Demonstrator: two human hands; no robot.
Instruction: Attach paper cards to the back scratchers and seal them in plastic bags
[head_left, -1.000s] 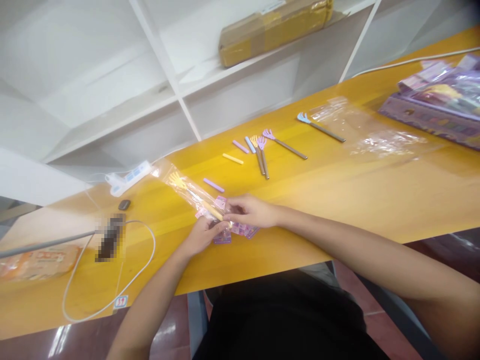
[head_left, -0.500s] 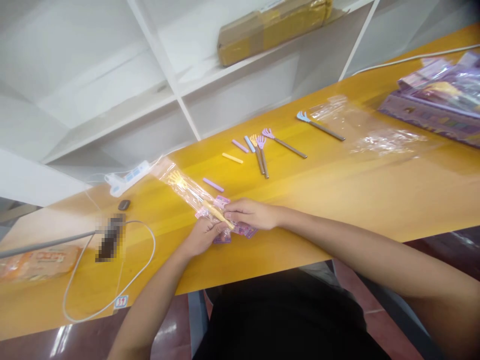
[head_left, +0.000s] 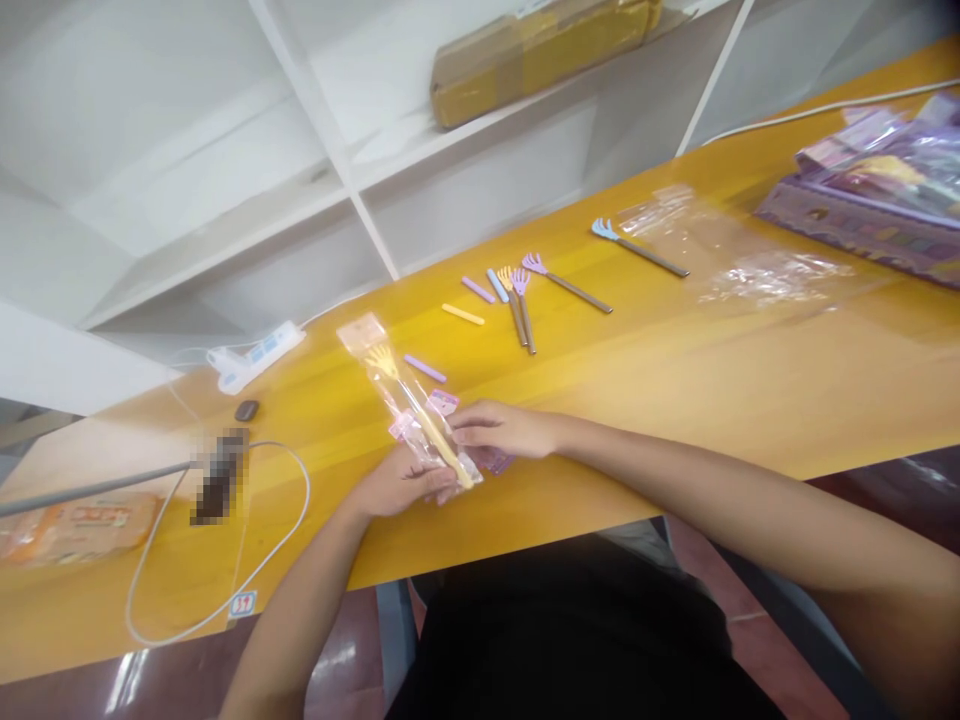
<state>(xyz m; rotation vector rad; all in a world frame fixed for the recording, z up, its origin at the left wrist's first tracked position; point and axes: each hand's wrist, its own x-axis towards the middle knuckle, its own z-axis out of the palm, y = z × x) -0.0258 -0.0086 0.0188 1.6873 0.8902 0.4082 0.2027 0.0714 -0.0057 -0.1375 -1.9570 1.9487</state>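
A yellow back scratcher lies inside a clear plastic bag, its hand-shaped head pointing away from me. My left hand is closed on the bag near the handle's lower end, thumb on top and fingers underneath. From the right, the bent fingers of my right hand close on the bag's edge beside the handle. Small pink printed cards show around the bag, partly covered by it and my hands. Just beyond it rests a short purple stick.
Farther back lie an orange back scratcher, purple ones and a blue one, with short coloured sticks. Empty plastic bags and a purple box are at right. A power strip and a looped cable occupy the left.
The bagged back scratcher has swung more upright, its head moving right and its handle end toward me. My left hand has turned and slid slightly under the bag; my right hand barely moved.
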